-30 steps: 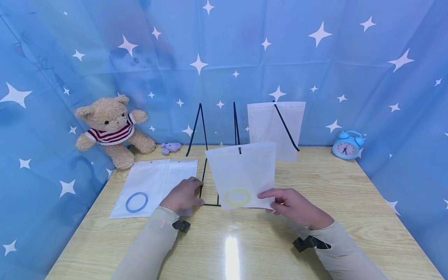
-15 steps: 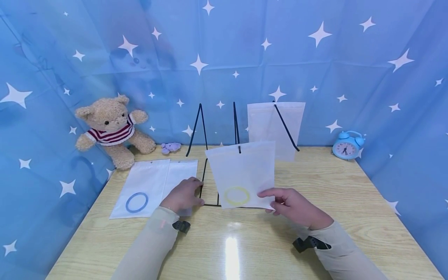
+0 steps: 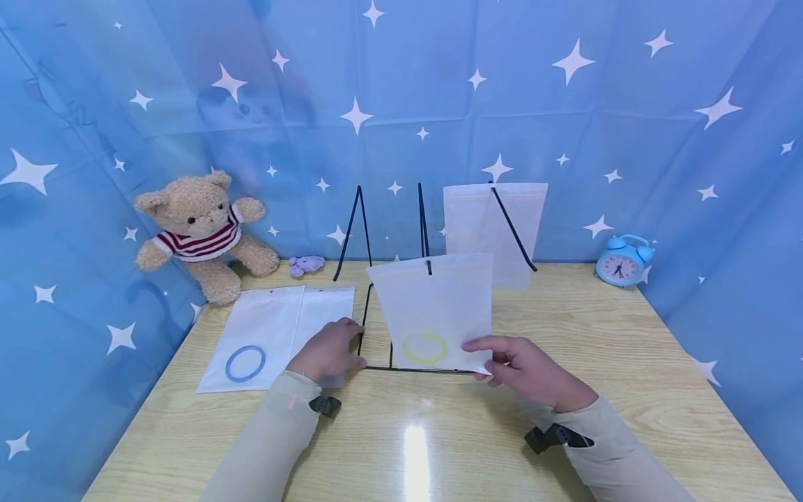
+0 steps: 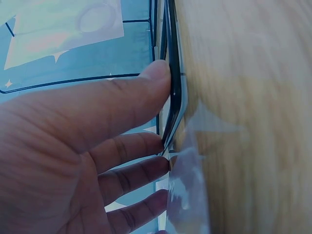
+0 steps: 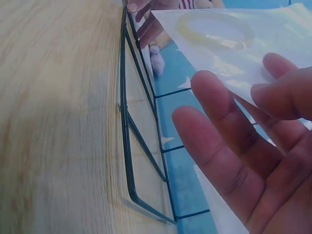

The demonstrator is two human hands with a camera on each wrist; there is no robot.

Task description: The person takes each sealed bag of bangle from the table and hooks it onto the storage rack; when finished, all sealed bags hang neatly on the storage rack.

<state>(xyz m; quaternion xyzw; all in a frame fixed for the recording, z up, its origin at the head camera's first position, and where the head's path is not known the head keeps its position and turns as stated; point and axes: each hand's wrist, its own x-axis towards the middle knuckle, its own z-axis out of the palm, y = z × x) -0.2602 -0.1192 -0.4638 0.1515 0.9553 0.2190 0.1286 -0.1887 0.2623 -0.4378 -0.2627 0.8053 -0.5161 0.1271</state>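
Note:
My right hand (image 3: 530, 369) pinches the lower right corner of a white zip pouch (image 3: 439, 300) between thumb and fingers. Through its front shows a yellow ring (image 3: 424, 348). The pouch's top hangs on the middle hook (image 3: 429, 266) of a black wire rack (image 3: 376, 367). With thumb and fingertips, my left hand (image 3: 329, 348) grips the rack's front left corner, as the left wrist view shows at the bent wire (image 4: 173, 87). In the right wrist view the pouch's corner lies between thumb and index finger, the other fingers (image 5: 209, 141) spread loosely.
Another white pouch (image 3: 467, 223) hangs on the rack's right hook. Two pouches lie flat at left, one with a blue ring (image 3: 245, 363). A teddy bear (image 3: 201, 233), a small purple toy (image 3: 307, 265) and a blue alarm clock (image 3: 621, 261) stand along the starry curtain.
The held pouch's lower edge has shifted slightly up and back, so more of the rack's front bottom wire shows. Both hands have stayed nearly in place.

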